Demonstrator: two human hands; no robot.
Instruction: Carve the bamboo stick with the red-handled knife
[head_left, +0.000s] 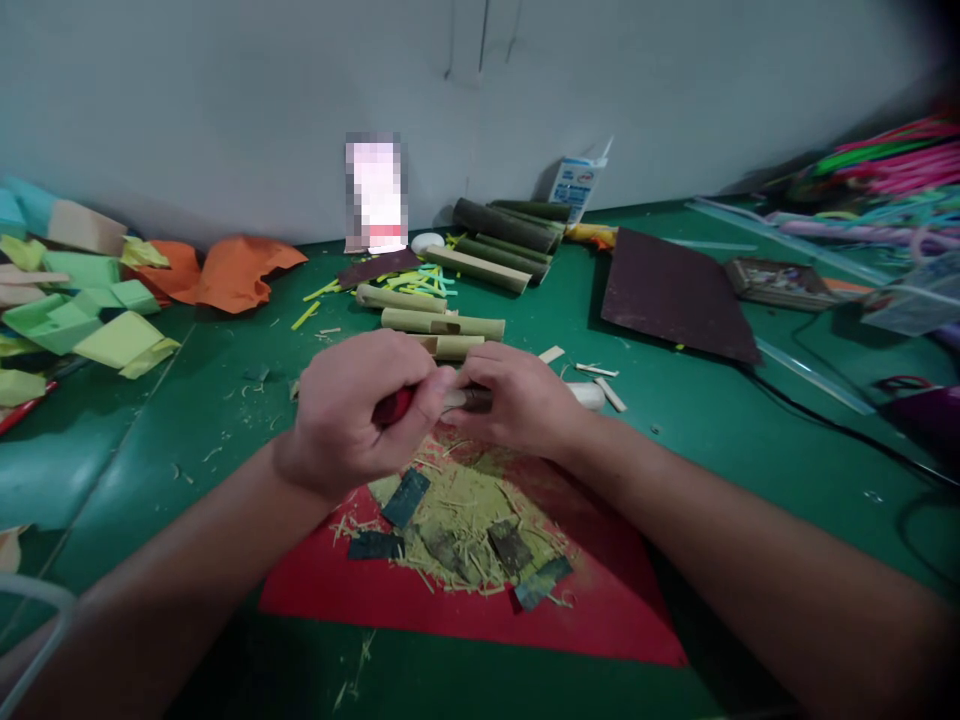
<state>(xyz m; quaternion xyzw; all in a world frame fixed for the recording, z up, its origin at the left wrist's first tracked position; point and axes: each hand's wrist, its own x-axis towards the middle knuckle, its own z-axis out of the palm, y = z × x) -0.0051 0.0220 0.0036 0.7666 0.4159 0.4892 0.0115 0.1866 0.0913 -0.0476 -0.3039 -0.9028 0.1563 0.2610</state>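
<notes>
My left hand [352, 415] is closed round a red-handled tool [394, 405], probably a knife, whose blade reaches toward the right. My right hand [517, 400] is closed on a small dark piece [474, 399], likely bamboo, held against the blade. Both hands hover over a red sheet [600, 590] covered with pale green shavings [465, 520] and a few dark bark strips [405, 497]. Just behind my hands lie cut bamboo tubes [442, 323].
Darker bamboo sections [502, 225] are stacked near the wall beside a small carton [576, 187]. A dark sandpaper sheet [671, 295] lies to the right, with black cables [825, 420] and colourful pipe cleaners [892, 160]. Coloured paper scraps [90, 300] pile up at left.
</notes>
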